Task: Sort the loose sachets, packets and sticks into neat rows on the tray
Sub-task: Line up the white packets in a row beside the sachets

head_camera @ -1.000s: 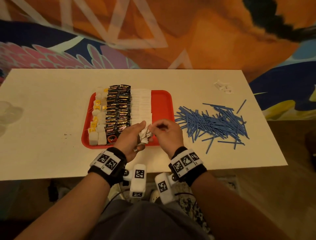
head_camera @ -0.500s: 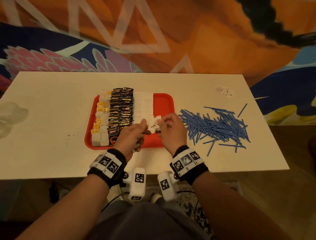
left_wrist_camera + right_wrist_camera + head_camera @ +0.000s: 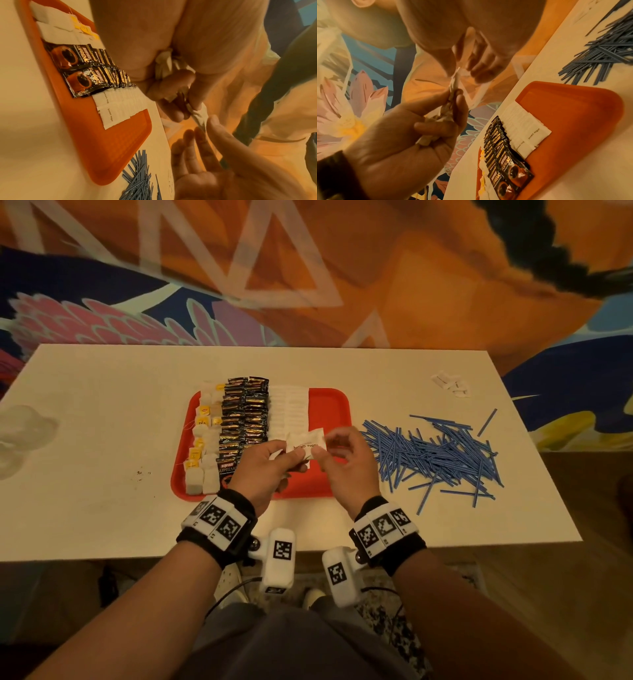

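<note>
Now both hands hold one white brown-sugar sachet (image 3: pixel 306 444) above the red tray (image 3: pixel 330 405): the left hand (image 3: pixel 262 470) pinches its left end, keeping more sachets in the palm, and the right hand (image 3: pixel 346 465) pinches its right end.

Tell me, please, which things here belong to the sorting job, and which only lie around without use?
Belong to the job:
red tray
tea bags
black coffee packets
brown sugar sachets in a row
sachets held by left hand and right hand
blue sticks
loose white sachets

Just lying about:
clear plastic at the table's left edge
</note>
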